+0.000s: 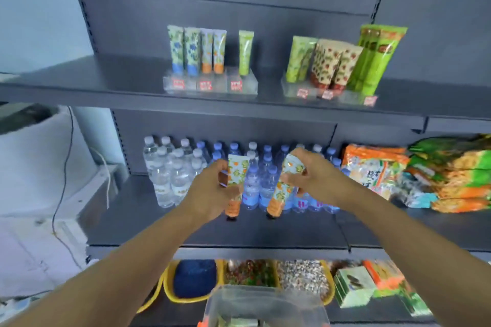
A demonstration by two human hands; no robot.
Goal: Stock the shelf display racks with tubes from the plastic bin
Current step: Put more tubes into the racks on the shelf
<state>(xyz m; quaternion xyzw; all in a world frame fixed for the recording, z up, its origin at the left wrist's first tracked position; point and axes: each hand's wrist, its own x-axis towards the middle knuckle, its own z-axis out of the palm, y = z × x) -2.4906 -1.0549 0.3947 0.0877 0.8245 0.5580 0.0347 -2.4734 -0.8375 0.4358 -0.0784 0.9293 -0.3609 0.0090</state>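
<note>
Dark grey shelving: left hand grips a tube and right hand another tube, fingers curled round each, before water bottles at centre; racks at 12 o'clock, bin at 6, snack bags at 3.

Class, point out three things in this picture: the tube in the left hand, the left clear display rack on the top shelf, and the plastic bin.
Tube in left hand (237, 170), head view, on its patterned body.
Left display rack (212, 86), head view, on its clear front wall.
Plastic bin (265, 300), head view, on its clear near wall.
</note>
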